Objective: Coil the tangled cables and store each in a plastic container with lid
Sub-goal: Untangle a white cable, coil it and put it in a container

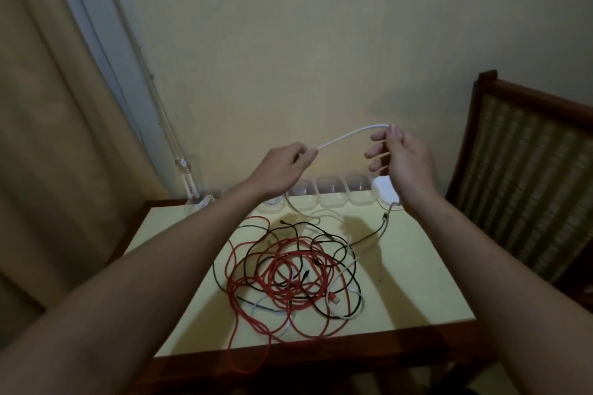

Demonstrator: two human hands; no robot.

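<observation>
A white cable (pixel 348 134) arcs in the air between both hands above the table's far edge. My left hand (pixel 282 167) grips one part of it in curled fingers. My right hand (pixel 401 154) pinches the other end between thumb and forefinger, its other fingers spread. Below lies a tangle of red, black and white cables (pixel 292 272) on the pale yellow table (pixel 417 282). A row of clear plastic containers (pixel 330 194) stands along the back edge, partly hidden by my hands. A white lid (pixel 385 191) sits at the row's right end.
A wooden chair with a woven back (pixel 526 179) stands right of the table. A beige curtain (pixel 48 138) hangs at the left. A red cable loop (pixel 247 362) droops over the table's front edge. The wall is close behind the containers.
</observation>
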